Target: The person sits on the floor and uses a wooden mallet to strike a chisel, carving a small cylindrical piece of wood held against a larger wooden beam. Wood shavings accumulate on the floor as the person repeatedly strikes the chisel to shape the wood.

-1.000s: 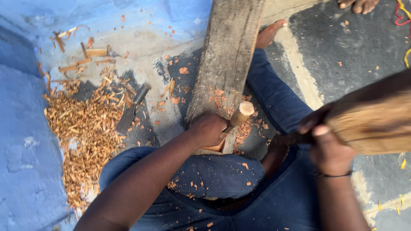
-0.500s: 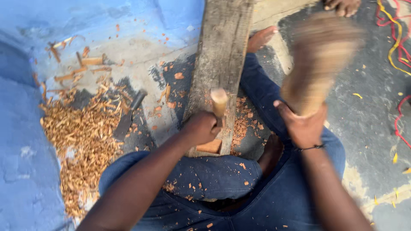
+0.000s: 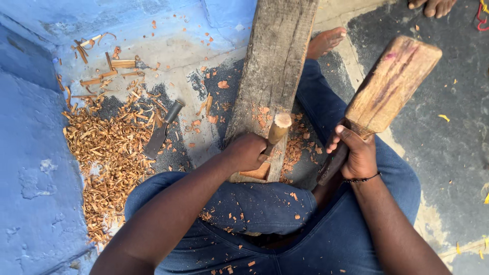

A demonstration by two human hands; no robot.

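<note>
The left hand (image 3: pixel 245 152) has its grip clamped round the wooden handle of a chisel (image 3: pixel 277 128), whose blunt, pale butt end sticks up at one o'clock from the fist; the blade is hidden behind the fingers, so where its edge meets the wood cannot be made out. Just below the fist, at six o'clock, a small orange-brown workpiece (image 3: pixel 256 173) shows only as a wedge, the rest covered by the hand. Both lie on a long weathered plank (image 3: pixel 275 61) that runs from the person's lap towards twelve o'clock and is cut off by the top edge. The right hand (image 3: pixel 356 153), at three o'clock from the chisel and apart from it, has its grip closed round the dark handle of a flat wooden mallet (image 3: pixel 392 84), the broad head tilted up towards one o'clock. The person sits in blue trousers, one bare foot (image 3: pixel 326 42) showing beside the plank; another person's toes (image 3: pixel 433 6) are cut off at the top right. On the floor at nine o'clock a second chisel (image 3: pixel 162 130) lies at the edge of a heap of curled wood shavings (image 3: pixel 102 158). No container is in sight.
</note>
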